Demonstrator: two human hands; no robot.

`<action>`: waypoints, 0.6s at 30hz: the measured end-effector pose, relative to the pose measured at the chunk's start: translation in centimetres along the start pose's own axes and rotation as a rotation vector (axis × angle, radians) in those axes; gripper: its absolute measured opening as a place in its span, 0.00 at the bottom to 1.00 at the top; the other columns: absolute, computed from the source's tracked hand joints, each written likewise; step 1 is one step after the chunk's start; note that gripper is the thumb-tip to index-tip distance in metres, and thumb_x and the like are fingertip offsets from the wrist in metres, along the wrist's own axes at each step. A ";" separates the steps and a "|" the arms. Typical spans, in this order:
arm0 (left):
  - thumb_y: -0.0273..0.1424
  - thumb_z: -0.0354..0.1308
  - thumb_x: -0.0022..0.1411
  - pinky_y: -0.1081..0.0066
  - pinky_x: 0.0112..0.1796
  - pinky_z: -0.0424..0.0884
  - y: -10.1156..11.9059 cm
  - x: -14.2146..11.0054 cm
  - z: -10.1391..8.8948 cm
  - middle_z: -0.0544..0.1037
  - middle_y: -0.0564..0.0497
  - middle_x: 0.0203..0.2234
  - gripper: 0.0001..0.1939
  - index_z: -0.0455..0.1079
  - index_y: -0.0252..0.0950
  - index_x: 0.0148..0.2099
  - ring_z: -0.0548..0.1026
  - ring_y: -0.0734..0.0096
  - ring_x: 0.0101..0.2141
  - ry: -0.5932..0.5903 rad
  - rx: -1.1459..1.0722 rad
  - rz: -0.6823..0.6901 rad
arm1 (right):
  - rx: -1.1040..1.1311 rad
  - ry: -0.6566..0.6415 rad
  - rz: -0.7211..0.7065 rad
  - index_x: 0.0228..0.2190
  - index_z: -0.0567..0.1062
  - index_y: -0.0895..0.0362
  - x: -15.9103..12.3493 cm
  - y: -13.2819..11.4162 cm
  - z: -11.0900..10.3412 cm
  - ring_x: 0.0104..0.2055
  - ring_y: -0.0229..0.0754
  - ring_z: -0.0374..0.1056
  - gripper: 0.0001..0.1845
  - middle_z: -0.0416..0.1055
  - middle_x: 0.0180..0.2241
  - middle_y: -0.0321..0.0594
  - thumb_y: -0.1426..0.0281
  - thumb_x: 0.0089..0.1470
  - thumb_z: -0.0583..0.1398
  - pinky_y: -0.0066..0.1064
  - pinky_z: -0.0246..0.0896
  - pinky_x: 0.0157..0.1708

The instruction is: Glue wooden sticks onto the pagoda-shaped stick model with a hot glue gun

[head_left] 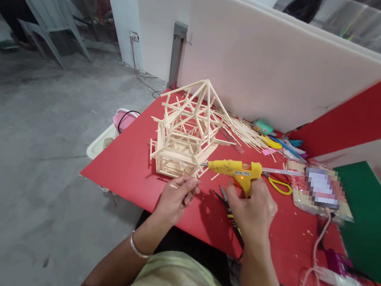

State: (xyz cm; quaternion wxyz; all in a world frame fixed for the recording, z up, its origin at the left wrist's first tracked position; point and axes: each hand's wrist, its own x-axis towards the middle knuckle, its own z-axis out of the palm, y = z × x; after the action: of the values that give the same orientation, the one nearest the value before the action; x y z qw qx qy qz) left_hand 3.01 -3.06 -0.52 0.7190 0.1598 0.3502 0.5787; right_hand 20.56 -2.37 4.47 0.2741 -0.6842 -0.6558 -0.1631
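Over the red table (123,161), toward the stick frame (176,156) standing on it, stretches both forearms (119,259). Grips the yellow glue gun (231,167) in the right hand (255,207), aimed leftward. Curls the left hand (175,198) by the frame's base, thumb to fingers; cannot tell whether holding anything.

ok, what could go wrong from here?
The glue gun has its nozzle near the bare left hand; a slip might burn it. Thin sticks jut from the stick frame and could snag. The pliers beside the right hand might get knocked.
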 end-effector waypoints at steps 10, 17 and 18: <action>0.40 0.75 0.48 0.81 0.14 0.47 -0.3 0.1 -0.2 0.76 0.54 0.21 0.19 0.75 0.31 0.32 0.57 0.89 0.13 0.010 -0.008 -0.002 | 0.015 0.000 0.000 0.29 0.67 0.54 -0.1 0.0 -0.1 0.26 0.39 0.58 0.09 0.65 0.25 0.34 0.62 0.52 0.60 0.31 0.46 0.28; 0.39 0.75 0.49 0.81 0.16 0.48 -0.2 0.0 -0.3 0.76 0.54 0.20 0.18 0.76 0.31 0.33 0.59 0.88 0.14 0.020 -0.017 -0.004 | 0.012 0.001 0.016 0.27 0.64 0.53 -0.3 0.5 0.0 0.26 0.38 0.58 0.11 0.64 0.25 0.33 0.62 0.52 0.60 0.31 0.47 0.29; 0.39 0.75 0.49 0.81 0.16 0.48 -0.2 0.1 -0.3 0.76 0.54 0.21 0.18 0.76 0.31 0.33 0.59 0.89 0.14 0.019 -0.016 -0.001 | 0.012 0.000 0.020 0.27 0.63 0.53 -0.4 0.5 -0.1 0.26 0.38 0.58 0.11 0.63 0.25 0.33 0.62 0.52 0.60 0.31 0.47 0.29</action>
State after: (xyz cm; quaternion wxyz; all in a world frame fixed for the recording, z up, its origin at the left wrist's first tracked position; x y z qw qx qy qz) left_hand 2.98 -3.12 -0.89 0.7172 0.1483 0.3522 0.5827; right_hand 21.07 -2.68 4.22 0.2796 -0.6891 -0.6500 -0.1564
